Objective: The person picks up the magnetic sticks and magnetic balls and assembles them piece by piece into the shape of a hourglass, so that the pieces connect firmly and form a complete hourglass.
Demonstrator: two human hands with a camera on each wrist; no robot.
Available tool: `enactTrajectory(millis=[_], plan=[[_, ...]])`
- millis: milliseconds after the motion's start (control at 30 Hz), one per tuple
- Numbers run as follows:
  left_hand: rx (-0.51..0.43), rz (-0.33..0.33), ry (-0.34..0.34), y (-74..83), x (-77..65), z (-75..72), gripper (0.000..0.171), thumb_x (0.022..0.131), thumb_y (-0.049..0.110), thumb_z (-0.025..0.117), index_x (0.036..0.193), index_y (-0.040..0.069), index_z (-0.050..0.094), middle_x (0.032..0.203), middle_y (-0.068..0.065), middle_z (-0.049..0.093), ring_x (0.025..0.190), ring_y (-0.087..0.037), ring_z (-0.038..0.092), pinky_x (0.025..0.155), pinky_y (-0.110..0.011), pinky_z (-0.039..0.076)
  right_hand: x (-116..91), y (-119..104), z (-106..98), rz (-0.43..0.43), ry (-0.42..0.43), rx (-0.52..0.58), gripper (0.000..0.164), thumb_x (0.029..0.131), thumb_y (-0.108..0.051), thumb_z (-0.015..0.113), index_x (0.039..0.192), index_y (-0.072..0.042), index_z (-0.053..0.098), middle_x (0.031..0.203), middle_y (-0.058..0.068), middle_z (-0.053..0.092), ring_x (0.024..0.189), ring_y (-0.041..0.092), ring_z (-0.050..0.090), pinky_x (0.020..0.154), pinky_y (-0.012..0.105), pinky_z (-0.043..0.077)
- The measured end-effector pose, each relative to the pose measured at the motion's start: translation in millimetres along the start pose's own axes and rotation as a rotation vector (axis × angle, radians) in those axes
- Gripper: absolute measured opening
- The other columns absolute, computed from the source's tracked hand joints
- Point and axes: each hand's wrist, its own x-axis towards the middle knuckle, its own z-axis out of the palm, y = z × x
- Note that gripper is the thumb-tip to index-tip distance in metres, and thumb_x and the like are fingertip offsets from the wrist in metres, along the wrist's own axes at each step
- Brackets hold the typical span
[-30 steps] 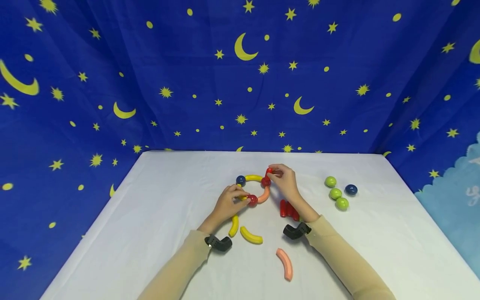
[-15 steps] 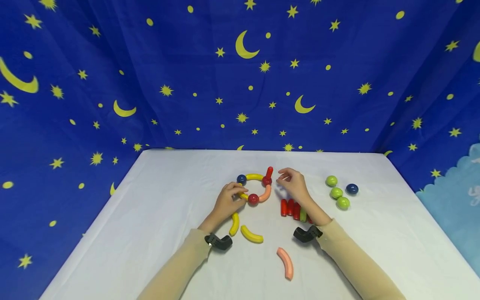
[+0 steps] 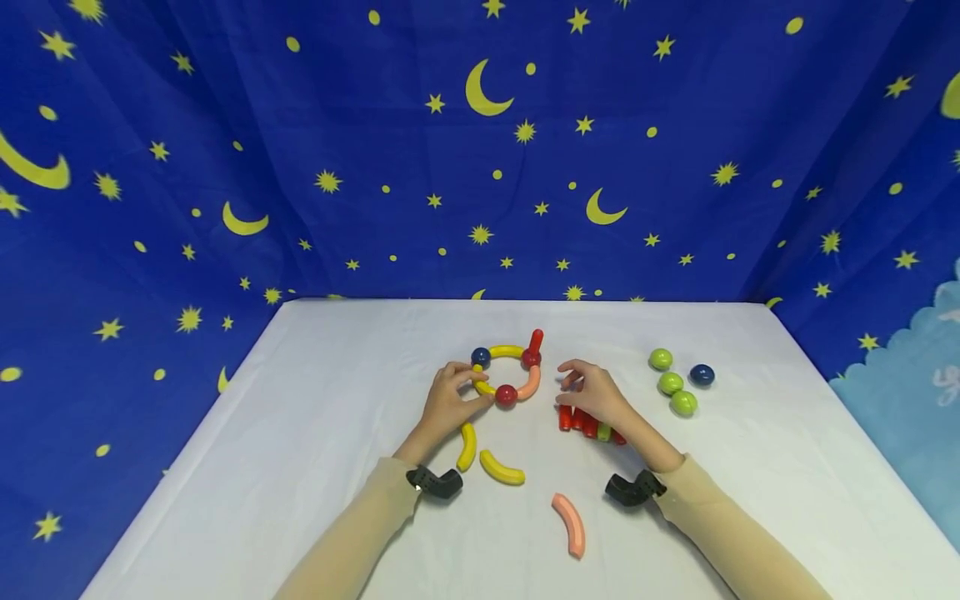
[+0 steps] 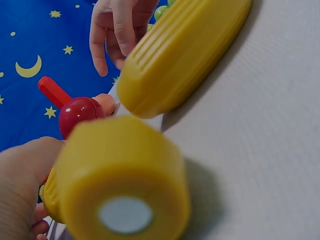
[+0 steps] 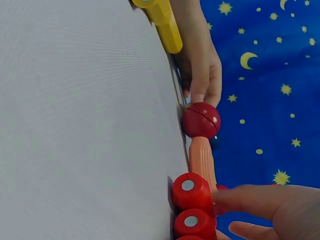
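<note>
In the head view, a ring of curved rods and balls lies mid-table. It joins a blue ball (image 3: 481,357), a yellow arc (image 3: 507,351), a red ball (image 3: 531,358) bearing a straight red rod (image 3: 536,340), a pink arc (image 3: 529,384) and a nearer red ball (image 3: 506,396). My left hand (image 3: 444,406) pinches the ring's left yellow curved rod (image 3: 484,388), thumb by the nearer red ball. My right hand (image 3: 596,395), fingers loosely bent and holding nothing, is over a row of straight red rods (image 3: 577,419); in the right wrist view a fingertip overlaps a red rod (image 5: 191,192).
Two loose yellow curved rods (image 3: 502,469) and a pink curved rod (image 3: 569,526) lie nearer the front. A green rod (image 3: 603,432) sits among the red ones. Several green balls (image 3: 671,383) and a blue ball (image 3: 702,375) are at the right. A starry curtain (image 3: 420,150) hangs behind.
My right hand has let go of the red rod, which stays on the far red ball, and has moved right and toward me to the red rods. My left hand stays at the ring.
</note>
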Motion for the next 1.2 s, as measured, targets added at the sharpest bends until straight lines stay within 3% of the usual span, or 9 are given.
enactTrajectory(millis=[167,333,700,967,1200], plan=[[0.018,-0.017,-0.004,1.1,0.0,0.2,0.034,0.076,0.033,0.079,0.105,0.017,0.072,0.108,-0.006,0.056,0.106,-0.023,0.05,0.094,-0.04,0.042,0,1,4,-0.01,-0.022,-0.027,0.049,0.074,-0.008,0.077,0.118,0.004,0.058,0.09,0.013,0.066,0.073,0.015,0.055,0.064,0.02,0.046],[0.064,-0.02,-0.006,2.2,0.2,1.2,0.042,0.076,0.036,0.078,0.113,0.018,0.07,0.108,-0.007,0.056,0.105,-0.023,0.05,0.093,-0.039,0.042,2,2,7,-0.026,0.009,0.003,0.045,0.076,-0.006,0.075,0.117,0.004,0.059,0.087,0.013,0.066,0.07,0.015,0.053,0.062,0.02,0.045],[0.091,-0.005,0.012,1.9,0.3,1.7,0.043,0.075,0.034,0.079,0.112,0.015,0.07,0.102,-0.006,0.058,0.099,-0.022,0.05,0.088,-0.034,0.043,4,-4,4,-0.056,0.152,0.244,0.038,0.081,0.002,0.069,0.117,0.007,0.06,0.101,0.023,0.067,0.094,0.03,0.063,0.074,0.016,0.052],[0.135,0.007,0.013,2.3,-0.9,0.5,0.044,0.074,0.037,0.08,0.112,0.017,0.071,0.094,-0.003,0.059,0.093,-0.017,0.05,0.081,-0.029,0.042,9,-26,14,-0.096,0.218,0.406,0.035,0.081,0.003,0.069,0.115,0.008,0.06,0.104,0.025,0.065,0.091,0.01,0.061,0.077,0.012,0.052],[0.126,0.096,0.028,1.9,-1.2,2.1,0.043,0.075,0.031,0.08,0.111,0.011,0.071,0.079,0.001,0.061,0.082,-0.012,0.049,0.073,-0.024,0.043,1,-59,19,-0.199,0.179,0.485,0.032,0.081,0.01,0.066,0.112,0.016,0.058,0.107,0.034,0.061,0.092,0.01,0.061,0.08,0.015,0.053]])
